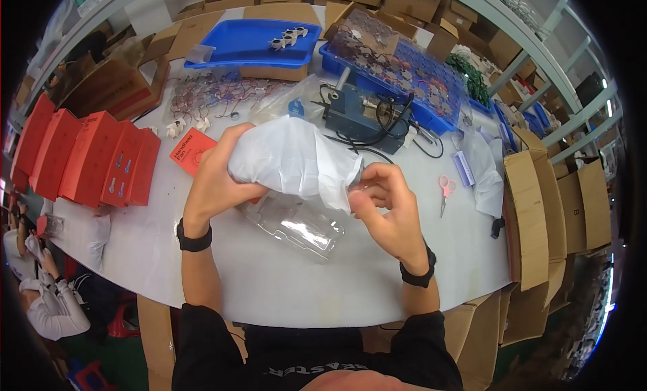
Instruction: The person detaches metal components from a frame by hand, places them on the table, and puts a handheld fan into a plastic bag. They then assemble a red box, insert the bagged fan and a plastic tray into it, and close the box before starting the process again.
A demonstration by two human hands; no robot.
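The left hand [226, 172] was wrapped, fingers wide, around the white bag [290, 155], its end pinched by the right hand [386, 202], above the tabletop [269, 283]'s middle. Already filled, the bag seemed unclosed; toward the front edge lay a clear tray [296, 226].

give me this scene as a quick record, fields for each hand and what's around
left hand: holding a white wrapped item
right hand: at the item's right end, grip partly hidden
below item: clear plastic tray
left side: red boxes, in a row
right side: scissors, pink-handled
far side: blue tray with small white parts; dark bench machine
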